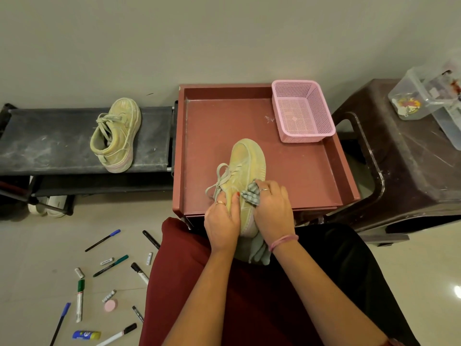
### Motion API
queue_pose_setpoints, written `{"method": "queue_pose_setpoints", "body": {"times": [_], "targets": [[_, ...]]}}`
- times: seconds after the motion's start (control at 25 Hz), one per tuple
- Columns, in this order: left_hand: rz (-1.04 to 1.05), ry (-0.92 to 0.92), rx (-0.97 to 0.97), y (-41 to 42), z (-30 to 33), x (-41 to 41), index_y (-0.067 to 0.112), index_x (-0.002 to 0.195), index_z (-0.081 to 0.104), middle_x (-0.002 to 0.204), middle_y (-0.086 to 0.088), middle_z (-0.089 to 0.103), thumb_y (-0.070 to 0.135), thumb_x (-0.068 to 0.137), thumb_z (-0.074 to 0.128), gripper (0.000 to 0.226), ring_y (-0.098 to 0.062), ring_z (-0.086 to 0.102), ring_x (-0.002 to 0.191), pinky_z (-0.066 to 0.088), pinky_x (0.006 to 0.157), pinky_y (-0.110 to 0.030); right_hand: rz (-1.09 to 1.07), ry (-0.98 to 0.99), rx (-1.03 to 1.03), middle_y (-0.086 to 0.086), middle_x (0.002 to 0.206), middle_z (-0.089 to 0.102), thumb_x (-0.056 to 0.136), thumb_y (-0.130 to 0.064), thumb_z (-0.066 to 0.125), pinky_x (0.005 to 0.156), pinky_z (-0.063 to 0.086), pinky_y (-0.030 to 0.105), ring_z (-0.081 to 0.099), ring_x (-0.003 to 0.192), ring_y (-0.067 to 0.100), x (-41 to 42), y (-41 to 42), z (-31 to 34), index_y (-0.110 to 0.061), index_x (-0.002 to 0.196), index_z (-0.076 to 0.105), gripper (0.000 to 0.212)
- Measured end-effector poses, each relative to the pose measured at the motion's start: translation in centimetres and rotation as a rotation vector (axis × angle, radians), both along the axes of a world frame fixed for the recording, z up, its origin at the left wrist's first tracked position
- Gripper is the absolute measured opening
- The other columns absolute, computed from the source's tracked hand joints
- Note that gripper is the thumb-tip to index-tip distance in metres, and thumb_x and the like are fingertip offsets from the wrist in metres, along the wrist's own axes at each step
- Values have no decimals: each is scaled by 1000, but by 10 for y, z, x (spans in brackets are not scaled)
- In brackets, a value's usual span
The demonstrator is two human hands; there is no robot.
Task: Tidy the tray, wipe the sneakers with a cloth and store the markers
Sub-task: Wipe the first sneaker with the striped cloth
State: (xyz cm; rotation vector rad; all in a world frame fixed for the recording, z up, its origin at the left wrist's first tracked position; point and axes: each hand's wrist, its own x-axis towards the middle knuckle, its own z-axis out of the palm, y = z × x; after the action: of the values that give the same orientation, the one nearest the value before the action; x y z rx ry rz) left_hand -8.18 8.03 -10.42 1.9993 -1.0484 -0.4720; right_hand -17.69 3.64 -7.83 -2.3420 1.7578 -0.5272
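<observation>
A yellowish sneaker (245,161) lies at the front of the reddish-brown tray (306,168), toe pointing away. My left hand (222,223) grips its heel and left side. My right hand (273,211) holds a grey checked cloth (252,194) pressed against the sneaker's right side; more of the cloth hangs below my wrist. A second sneaker (116,134) rests on the black rack (50,141) at the left. Several markers and pens (79,299) lie scattered on the floor at lower left.
A pink mesh basket (303,111) stands in the tray's back right corner. A dark plastic stool (411,158) at the right carries clear containers (421,96). A small pink round item (110,305) and a blue-yellow tube (86,335) lie among the markers.
</observation>
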Motion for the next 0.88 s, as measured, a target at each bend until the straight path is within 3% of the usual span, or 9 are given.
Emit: {"method": "queue_pose_setpoints", "body": {"times": [0.16,0.28,0.4,0.52,0.68,0.8,0.88], "targets": [[-16,34,-21,1,-3,3,11,93,61,76,-3,66,43,96,44,36,-25,63,71,50,63,-38,12,-5,46,12,105,59,80,7,57,73,49,37,52,90,30,6,-28,4,-5,117,61,39],[-34,16,-10,1,0,1,10,96,62,78,-3,67,39,97,48,32,-25,63,74,47,65,-33,21,28,58,10,115,55,87,2,52,84,47,35,48,103,27,11,-69,13,-7,123,56,37],[-41,22,24,0,0,1,9,103,63,83,-4,68,38,97,49,33,-25,63,79,48,68,-34,92,103,72,11,118,56,88,6,46,91,44,39,51,106,32,22,-128,16,-10,124,56,41],[-35,30,22,0,-1,2,10,101,62,83,-2,68,45,95,42,41,-24,65,79,52,70,-38,221,171,211,14,118,59,88,2,45,90,44,40,56,106,37,36,-168,15,-12,121,55,38],[6,45,32,1,-2,-1,9,103,62,80,-1,67,45,94,40,42,-25,65,77,51,79,-45,252,-47,369,13,123,59,90,1,41,98,43,38,55,114,33,39,-159,4,-13,124,54,39],[33,35,38,0,-5,0,7,102,60,79,-4,67,38,98,45,34,-27,64,76,51,78,-44,301,-181,323,6,147,40,93,1,42,117,17,32,24,142,26,26,-114,-5,-14,137,46,47],[33,25,39,0,-2,0,7,100,60,77,-5,66,37,98,45,34,-28,64,73,50,73,-41,345,-207,254,-2,152,31,90,4,43,119,6,33,7,146,21,12,-80,-9,-17,140,42,54]]}}
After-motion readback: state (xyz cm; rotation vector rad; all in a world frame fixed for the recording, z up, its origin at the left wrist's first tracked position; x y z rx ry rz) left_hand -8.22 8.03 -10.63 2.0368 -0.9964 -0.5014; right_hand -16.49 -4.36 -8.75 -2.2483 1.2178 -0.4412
